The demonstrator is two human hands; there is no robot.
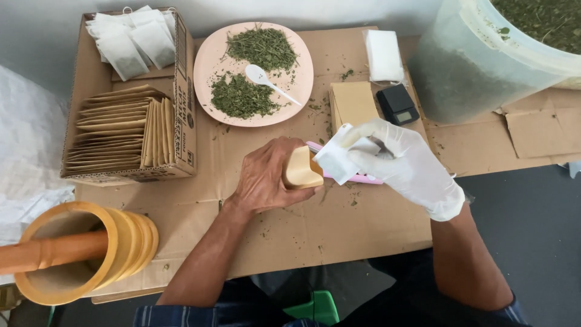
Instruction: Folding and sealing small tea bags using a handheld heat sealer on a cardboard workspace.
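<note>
My bare left hand (266,175) grips a small tan paper envelope (302,169) with its mouth held open toward the right. My right hand (402,166), in a white glove, pinches a white filter tea bag (334,158) whose corner sits at the envelope's mouth. Both hands hover over a cardboard sheet (284,224) on the table. A pink tool (363,177) lies under the hands, mostly hidden.
A pink plate (209,57) with two heaps of dried green herb and a white spoon (266,80) lies behind. A cardboard box (184,109) at left holds envelopes and tea bags. Also present: tan envelope stack (354,102), white pad (383,54), black scale (397,104), herb tub (472,66), wooden mortar (78,251).
</note>
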